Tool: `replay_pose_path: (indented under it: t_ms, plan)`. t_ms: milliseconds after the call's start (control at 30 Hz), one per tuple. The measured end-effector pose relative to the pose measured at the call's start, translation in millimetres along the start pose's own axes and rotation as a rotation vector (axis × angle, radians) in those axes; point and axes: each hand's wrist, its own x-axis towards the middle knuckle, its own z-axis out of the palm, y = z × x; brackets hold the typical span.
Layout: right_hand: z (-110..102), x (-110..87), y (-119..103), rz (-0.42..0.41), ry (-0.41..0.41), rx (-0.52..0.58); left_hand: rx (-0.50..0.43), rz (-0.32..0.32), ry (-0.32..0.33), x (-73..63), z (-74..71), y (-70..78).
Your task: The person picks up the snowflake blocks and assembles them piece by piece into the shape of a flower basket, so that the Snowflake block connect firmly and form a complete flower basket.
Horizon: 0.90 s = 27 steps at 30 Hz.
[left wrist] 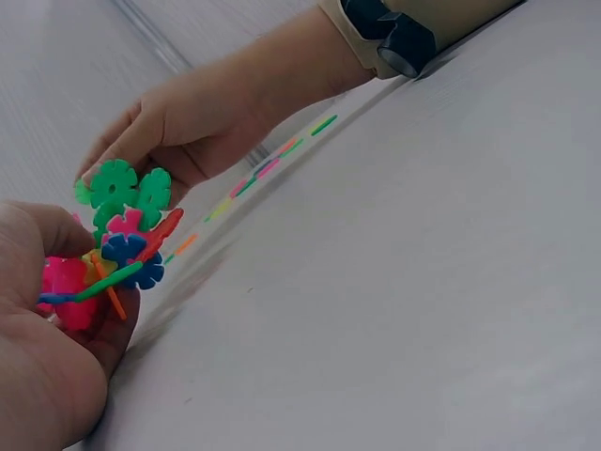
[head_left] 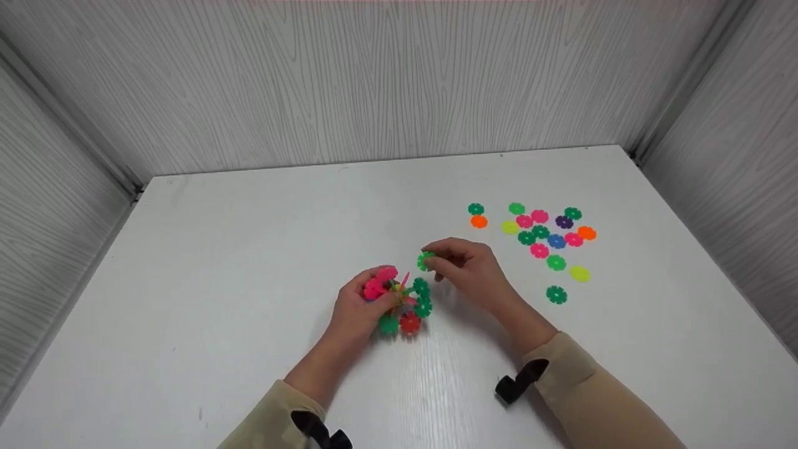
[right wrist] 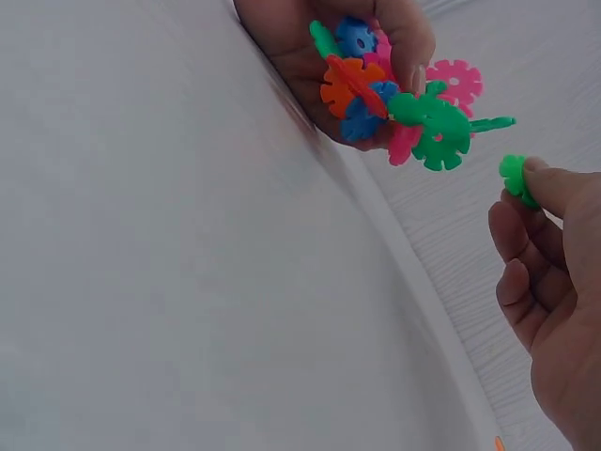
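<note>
My left hand grips a cluster of interlocked plastic snowflake discs in pink, green, red, blue and orange, its thumb lying across the middle. In the right wrist view, the cluster shows notched discs joined at several angles. A single light green snowflake disc is pinched between thumb and fingertips of my right hand. That disc stands a little apart from the cluster's green side in the right wrist view. In the left wrist view, the right hand is just behind the cluster.
Loose snowflake discs in several colours, among them a blue one and a dark green one, lie spread on the right of the white table. Grey wood-grain panels stand around the table's back and sides.
</note>
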Motion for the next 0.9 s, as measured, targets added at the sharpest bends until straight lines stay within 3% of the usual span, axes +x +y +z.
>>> replay_pose_path:
  t_ms: [367,900]
  plan:
    - [6,0.1,-6,-0.083,0.022,-0.020,-0.037,0.038,-0.005,-0.5,1.4,3.5]
    - [15,-1.6,-10,-0.153,0.062,-0.125,-0.010,0.042,-0.010,-0.2,0.4,0.2]
